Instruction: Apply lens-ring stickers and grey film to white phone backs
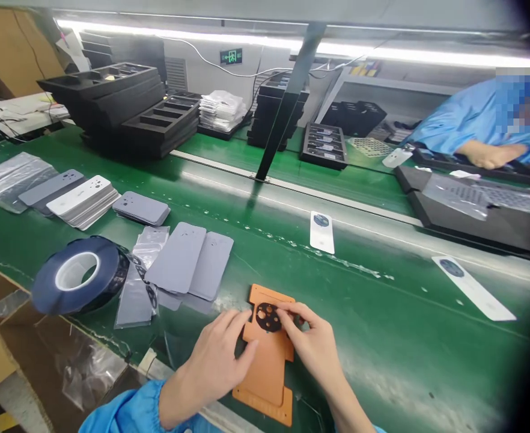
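Note:
In front of me on the green bench lies an orange fixture (269, 367) with notched sides and raised ends. A round black piece with several holes (268, 317) sits near its far end. My right hand (312, 343) pinches at this piece's right edge, thumb and index finger close together. My left hand (222, 352) rests along the fixture's left side, its thumb spread apart over the orange surface and its fingertips near the black piece. Nothing shows in my left hand.
Left of the fixture are grey phone-back sheets (177, 258), a blue film roll (44, 282) and a white stack (85, 201). Two white panels with dark discs, one nearer the middle (322, 240) and one rightward (481, 294), lie apart. Black trays (103, 114) stand behind; a co-worker's hands (490, 155) appear opposite.

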Tool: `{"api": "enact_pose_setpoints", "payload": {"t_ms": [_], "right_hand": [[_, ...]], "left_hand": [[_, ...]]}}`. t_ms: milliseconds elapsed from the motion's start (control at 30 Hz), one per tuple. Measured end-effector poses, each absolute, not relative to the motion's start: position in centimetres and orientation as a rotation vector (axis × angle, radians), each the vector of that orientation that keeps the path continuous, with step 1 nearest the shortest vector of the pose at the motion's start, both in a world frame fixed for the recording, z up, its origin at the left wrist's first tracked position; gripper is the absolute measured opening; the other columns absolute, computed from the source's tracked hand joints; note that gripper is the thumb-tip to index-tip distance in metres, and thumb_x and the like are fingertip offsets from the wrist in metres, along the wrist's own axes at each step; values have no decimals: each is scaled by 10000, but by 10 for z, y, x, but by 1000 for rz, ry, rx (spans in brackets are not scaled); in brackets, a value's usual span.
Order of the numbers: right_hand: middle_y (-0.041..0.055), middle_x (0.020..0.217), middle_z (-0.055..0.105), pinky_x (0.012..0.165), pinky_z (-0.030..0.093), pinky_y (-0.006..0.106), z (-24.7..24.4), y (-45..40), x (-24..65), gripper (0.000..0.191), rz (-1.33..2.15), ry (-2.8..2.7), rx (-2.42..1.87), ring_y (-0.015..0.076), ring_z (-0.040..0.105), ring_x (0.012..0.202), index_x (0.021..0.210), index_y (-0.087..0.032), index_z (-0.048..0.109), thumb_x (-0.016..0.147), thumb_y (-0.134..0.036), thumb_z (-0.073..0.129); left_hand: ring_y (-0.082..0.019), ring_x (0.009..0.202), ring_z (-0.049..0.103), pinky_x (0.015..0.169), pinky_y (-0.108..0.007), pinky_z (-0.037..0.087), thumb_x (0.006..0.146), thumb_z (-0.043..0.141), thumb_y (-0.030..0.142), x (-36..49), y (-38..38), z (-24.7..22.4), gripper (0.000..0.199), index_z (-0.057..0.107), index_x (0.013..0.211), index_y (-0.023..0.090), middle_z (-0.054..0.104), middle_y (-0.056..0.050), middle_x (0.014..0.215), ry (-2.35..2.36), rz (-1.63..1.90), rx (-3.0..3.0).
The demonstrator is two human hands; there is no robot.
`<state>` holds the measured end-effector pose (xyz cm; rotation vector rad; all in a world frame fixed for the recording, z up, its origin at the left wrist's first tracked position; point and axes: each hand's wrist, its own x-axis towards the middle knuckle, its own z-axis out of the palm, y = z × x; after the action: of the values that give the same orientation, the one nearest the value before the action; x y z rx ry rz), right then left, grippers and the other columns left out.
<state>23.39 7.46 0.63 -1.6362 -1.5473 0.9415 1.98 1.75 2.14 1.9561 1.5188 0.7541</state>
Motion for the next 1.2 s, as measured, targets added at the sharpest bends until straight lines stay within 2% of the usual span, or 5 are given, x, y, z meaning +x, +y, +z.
{"api": "enact_pose_setpoints", "payload": {"t_ms": [333, 700, 900, 1200], "right_hand": [[34, 747, 681, 688, 534, 312, -5, 79, 237, 296, 827, -1637, -1591, 191, 615, 679, 888, -223, 799, 907, -473, 641], [22, 751, 669, 688, 517, 320, -9, 78, 237, 205, 725, -1688, -1582, 189, 631, 697, 901, -239, 792, 922, -339, 614], [58, 896, 688, 712, 528, 340, -8, 79, 236, 191, 679, -1710, -1570, 204, 630, 768, 914, -228, 780, 912, -329, 618], [29, 849, 584, 680, 459, 326, -11, 81, 240, 178, 828, -1642, -1655, 183, 506, 704, 940, -244, 796, 897, -354, 662]], "left_hand": [[-301, 1109, 657, 930, -460, 600, 930, 598, 218, 28, 32, 8, 393, 580, 1319, 170, 672, -139, 1216, 1456, 662, 2166], [-312, 1137, 618, 927, -455, 588, 947, 605, 237, 31, 37, 3, 523, 495, 1456, 194, 626, -133, 1302, 1435, 529, 2285], [-300, 1114, 620, 905, -433, 591, 967, 572, 239, 33, 36, 3, 485, 508, 1445, 190, 629, -134, 1279, 1457, 503, 2319], [-306, 1075, 622, 860, -449, 610, 972, 569, 254, 35, 37, 7, 502, 494, 1461, 164, 622, -143, 1293, 1480, 398, 2369]]}}
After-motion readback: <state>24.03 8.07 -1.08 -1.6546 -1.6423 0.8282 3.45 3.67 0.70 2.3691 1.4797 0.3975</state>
